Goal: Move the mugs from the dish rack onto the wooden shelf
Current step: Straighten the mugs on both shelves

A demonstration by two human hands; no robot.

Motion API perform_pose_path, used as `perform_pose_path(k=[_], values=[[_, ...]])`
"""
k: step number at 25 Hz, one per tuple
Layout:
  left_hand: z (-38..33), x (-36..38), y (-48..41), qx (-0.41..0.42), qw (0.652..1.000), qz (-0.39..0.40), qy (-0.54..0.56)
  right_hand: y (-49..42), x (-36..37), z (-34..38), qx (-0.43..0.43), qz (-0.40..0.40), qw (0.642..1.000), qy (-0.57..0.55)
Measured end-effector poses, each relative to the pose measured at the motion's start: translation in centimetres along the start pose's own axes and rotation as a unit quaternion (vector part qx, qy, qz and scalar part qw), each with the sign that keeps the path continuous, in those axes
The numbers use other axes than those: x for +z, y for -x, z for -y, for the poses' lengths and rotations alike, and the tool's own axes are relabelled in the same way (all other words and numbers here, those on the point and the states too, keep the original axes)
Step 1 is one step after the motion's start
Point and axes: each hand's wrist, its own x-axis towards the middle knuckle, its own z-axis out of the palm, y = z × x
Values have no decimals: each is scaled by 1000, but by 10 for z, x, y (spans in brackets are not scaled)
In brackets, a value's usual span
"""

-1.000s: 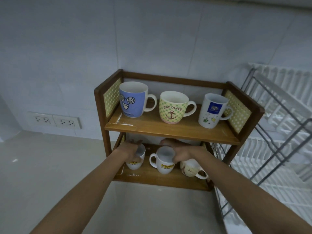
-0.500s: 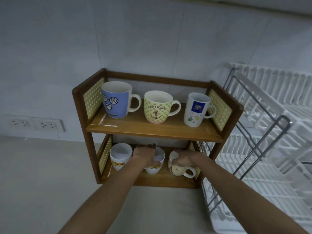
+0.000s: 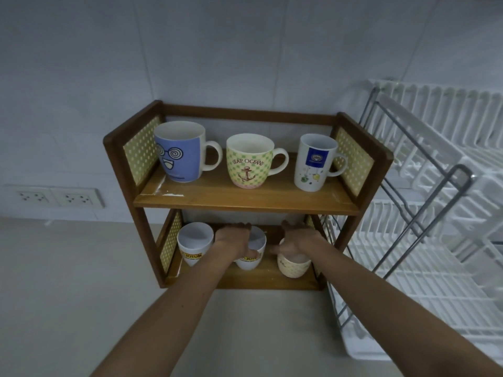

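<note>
Middle mug: white ceramic mug with a yellow JOTUN label [image 3: 250,253], sitting upright in the centre of the lower board, mostly covered by the left hand.
Left hand: left hand [image 3: 234,239] draped over that mug's rim and left side, fingers curled down around it, so yeah, it's clamped on.
Right-side mug: cream rounded mug with a faint print [image 3: 293,265] at the right end of the lower board, upright, handle hidden from here.
Right hand: right hand [image 3: 295,240] lying palm-down across the cream mug's mouth. Can't really tell if it's actually squeezing or just resting on top.
Third lower mug: second white JOTUN mug [image 3: 194,247] at the left end, just beside the left hand, nobody touching it.
Top board: blue mug with a goofy spiral-eyed face [image 3: 179,151] on the left, pale green checked mug with an anchor print [image 3: 250,160] in the middle, tall white mug with a blue square logo [image 3: 315,161] on the right, all upright with handles pointing right.
Shelf: two-tier dark wooden shelf with dotted yellow side panels [image 3: 245,198], standing on a pale countertop [image 3: 68,289] against the tiled wall.
What crowds it: the upper board hangs low over both hands, tight reach in there.
Dish rack: white plastic dish rack with a grey metal frame [image 3: 435,227], right up against the shelf's right side.
Wall: double white power socket [image 3: 54,197] off to the left.
</note>
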Motion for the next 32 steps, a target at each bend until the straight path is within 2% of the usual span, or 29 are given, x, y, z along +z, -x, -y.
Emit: perform_pose_path(k=[2,8,12,18,24,32], values=[[-1,0,0,-4,1000,4,2,1,9,-6,43,1,997,66],[-1,0,0,-10,1000,10,10,-1,4,-16,-106,27,993,53],[-1,-1,1,-7,1000,11,5,-7,9,-16,-80,-3,996,-32],[3,-7,4,-21,999,27,4,-11,11,-22,-106,-22,994,-11],[1,-7,5,19,999,31,0,-10,10,-22,-115,-30,993,5],[5,-11,-2,8,999,44,-3,-12,16,-21,-113,-38,993,12]])
